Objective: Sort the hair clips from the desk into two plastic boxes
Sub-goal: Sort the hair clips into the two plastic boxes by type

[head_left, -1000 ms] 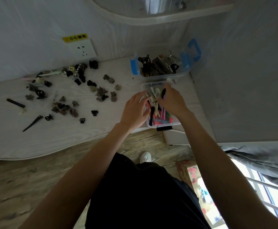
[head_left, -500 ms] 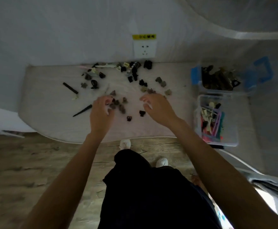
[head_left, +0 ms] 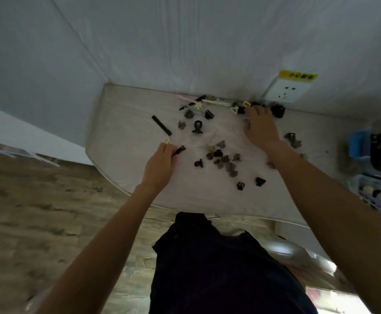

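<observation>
Many small hair clips lie scattered on the pale desk (head_left: 121, 123): a cluster of brown claw clips (head_left: 224, 159), a black claw clip (head_left: 197, 126), a flat black bar clip (head_left: 161, 125), and cream and black ones along the wall. My left hand (head_left: 160, 162) pinches one end of a long black pointed clip (head_left: 179, 150) at the desk's left part. My right hand (head_left: 260, 125) lies palm down, its fingertips on dark clips near the wall; what they hold is hidden. Two plastic boxes stand at the right edge: the far box (head_left: 361, 143) with blue latches, the near box (head_left: 370, 189) with colourful clips.
A wall socket (head_left: 286, 90) with a yellow label sits on the wall behind the clips. A large black claw clip (head_left: 277, 111) lies right of my right hand. The desk's curved front edge (head_left: 185, 206) borders wooden floor. My dark trousers fill the lower middle.
Both hands left the near box and moved left over the desk. The left hand has reached and pinched the long black pointed clip; the right hand has stretched to the clips by the wall.
</observation>
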A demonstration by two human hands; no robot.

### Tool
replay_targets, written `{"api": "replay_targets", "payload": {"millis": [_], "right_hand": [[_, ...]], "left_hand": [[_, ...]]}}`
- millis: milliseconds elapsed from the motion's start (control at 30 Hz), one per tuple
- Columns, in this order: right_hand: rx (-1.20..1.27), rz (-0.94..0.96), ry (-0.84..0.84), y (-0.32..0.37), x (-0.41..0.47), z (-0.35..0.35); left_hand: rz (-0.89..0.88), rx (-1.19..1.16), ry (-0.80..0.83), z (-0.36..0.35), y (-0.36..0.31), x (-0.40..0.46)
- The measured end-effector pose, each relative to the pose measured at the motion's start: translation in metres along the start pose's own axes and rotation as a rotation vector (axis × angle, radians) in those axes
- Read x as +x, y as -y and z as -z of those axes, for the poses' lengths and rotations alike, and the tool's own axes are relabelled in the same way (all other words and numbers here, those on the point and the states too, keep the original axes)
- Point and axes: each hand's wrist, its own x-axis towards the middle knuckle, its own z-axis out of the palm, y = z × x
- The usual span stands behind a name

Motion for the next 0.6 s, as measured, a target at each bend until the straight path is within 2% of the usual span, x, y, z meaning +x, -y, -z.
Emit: {"api": "replay_targets", "payload": {"millis": [100, 200, 267, 400, 467, 600], "right_hand": [[-0.007, 0.031, 0.051, 0.004, -0.014, -0.006], [-0.004, 0.113, 0.061, 0.012, -0.034, -0.02], [0.061, 0.09, 0.052, 0.018, -0.039, -0.021], [0.032, 0.009, 0.02, 0.026, -0.039, -0.019], [0.015, -0.097, 0.055, 0.026, -0.036, -0.017], [0.203, -0.302, 0.103, 0.022, -0.031, -0.016]], "left_hand": [[-0.005, -0.114, -0.15, 0.023, 0.008, 0.018], [-0.009, -0.102, -0.194, 0.041, 0.027, 0.051], [-0.026, -0.051, -0.125, 0.049, 0.038, 0.074], [-0.138, 0.165, 0.17, 0.051, 0.049, 0.104], [-0.218, 0.221, 0.201, 0.05, 0.051, 0.109], [-0.255, 0.237, 0.154, 0.045, 0.053, 0.109]]}}
